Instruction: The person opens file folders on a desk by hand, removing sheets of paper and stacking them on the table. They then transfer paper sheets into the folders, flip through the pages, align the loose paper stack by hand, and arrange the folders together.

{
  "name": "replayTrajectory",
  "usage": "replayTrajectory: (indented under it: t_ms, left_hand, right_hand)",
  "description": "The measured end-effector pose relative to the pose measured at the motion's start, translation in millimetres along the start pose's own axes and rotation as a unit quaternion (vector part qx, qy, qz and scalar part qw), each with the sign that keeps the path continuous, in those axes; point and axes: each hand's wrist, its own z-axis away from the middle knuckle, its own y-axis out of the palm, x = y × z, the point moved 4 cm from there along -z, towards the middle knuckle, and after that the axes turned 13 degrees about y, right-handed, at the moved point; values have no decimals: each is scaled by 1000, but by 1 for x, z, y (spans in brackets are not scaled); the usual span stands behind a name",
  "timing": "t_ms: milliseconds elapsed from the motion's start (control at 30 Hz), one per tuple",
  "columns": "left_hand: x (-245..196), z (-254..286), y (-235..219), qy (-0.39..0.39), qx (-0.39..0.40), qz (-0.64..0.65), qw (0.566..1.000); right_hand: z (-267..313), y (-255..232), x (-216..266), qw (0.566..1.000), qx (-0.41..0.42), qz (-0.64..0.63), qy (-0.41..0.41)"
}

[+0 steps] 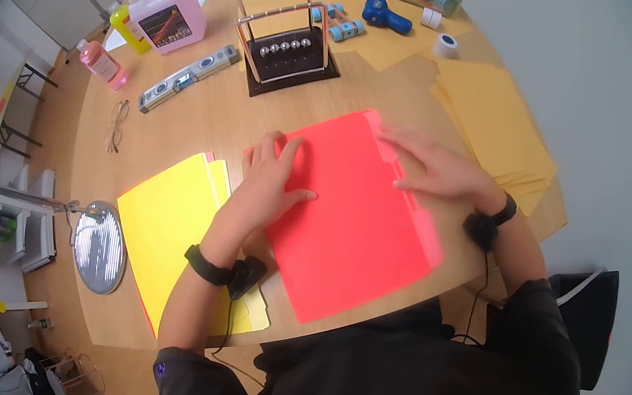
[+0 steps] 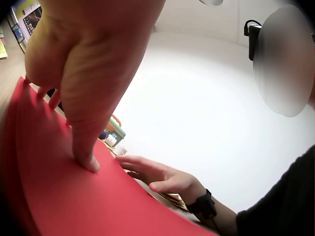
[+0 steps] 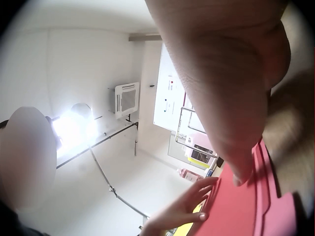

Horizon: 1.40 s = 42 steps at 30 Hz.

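Red tabbed folders [image 1: 353, 225] on wooden table [image 1: 183, 127], beside yellow folders [image 1: 169, 227]. My left hand [image 1: 268, 180] rests on them, fingers spread; my right hand [image 1: 442, 166], fingers extended, touches the tabbed edge.

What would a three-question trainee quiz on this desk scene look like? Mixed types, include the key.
1. True or false: the left hand rests on the red folders.
2. Multiple choice: apart from the red folders, which of these lies closest to the right hand?
A) spirit level
B) tan papers
C) eyeglasses
3. Count: how many metal balls hang in the Newton's cradle?

Key: 1. True. 2. B. 3. Five.
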Motion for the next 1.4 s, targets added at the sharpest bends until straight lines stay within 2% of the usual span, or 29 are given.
replayTrajectory:
  t_ms: [67,100,167,200,267,367,400,433,467,500,533,567,633,667,767,800,833,900,933,1000,1033,1100,1133,1167,1233,1300,1367,1400]
  left_hand:
    - [1,1,-8,-31,10,84,996]
    - [1,2,-7,-34,13,82,996]
    - [1,1,-9,-40,-42,103,993]
    - [3,2,-11,-42,-42,103,993]
    - [10,0,-17,-55,-92,179,978]
    - [27,3,-21,-38,-124,152,980]
    - [29,4,-27,-86,-109,186,973]
    - [38,5,-25,-84,-106,183,974]
    - [54,9,-18,-114,-150,314,931]
    - [64,11,-20,-141,-189,437,868]
    - [67,10,-25,-123,-156,498,844]
    - [61,11,-31,-120,-151,494,848]
    - [43,21,-39,-60,-231,646,725]
    - [39,22,-37,-57,-225,646,727]
    - [30,31,-21,-16,-238,738,631]
    - [14,28,-46,-21,-223,734,641]
    - [15,30,-44,-22,-227,734,639]
    - [22,32,-42,-19,-243,644,725]
    - [26,32,-38,-19,-246,644,724]
    - [36,32,-19,-25,-262,677,687]
    - [57,34,8,-28,-267,682,680]
    - [105,36,59,86,-307,752,577]
    - [106,35,62,82,-315,754,571]
    - [103,35,60,91,-323,741,582]
    - [97,35,51,108,-334,713,607]
    - [95,35,41,129,-342,681,634]
    - [98,36,41,116,-334,680,643]
    - [99,36,43,103,-320,680,651]
  right_hand:
    - [0,5,-1,1000,-6,-19,-15]
    - [0,2,4,1000,-18,-12,-6]
    - [-2,1,7,1000,-28,-7,0]
    - [-3,1,8,999,-29,1,-15]
    - [-3,0,6,999,-31,11,-30]
    - [-3,2,-7,999,-30,26,-16]
    - [-3,2,-12,999,-31,29,-29]
    - [-3,1,-16,998,-34,30,-42]
    - [-1,-1,-18,998,-37,26,-41]
    - [1,-4,-21,998,-39,40,-8]
    - [3,-7,-22,997,-43,53,26]
    - [6,-10,-20,997,-49,49,27]
    - [7,-13,-16,992,-91,24,79]
    - [5,-11,-14,992,-96,21,83]
    - [2,-3,-16,982,-128,91,109]
    - [1,2,-17,979,-154,100,83]
    - [-1,4,-16,976,-182,109,55]
    - [-3,7,-11,977,-180,107,47]
    - [-4,8,-9,977,-180,104,44]
    - [-3,4,-3,980,-176,82,48]
    - [-1,2,0,982,-170,59,54]
    - [0,-1,9,985,-162,33,41]
    - [0,-4,14,986,-165,1,27]
    - [0,-6,18,987,-156,6,25]
    - [-1,3,20,988,23,-118,97]
    - [1,11,11,982,40,-160,95]
    - [0,18,2,973,55,-202,92]
    - [-1,19,2,969,56,-236,52]
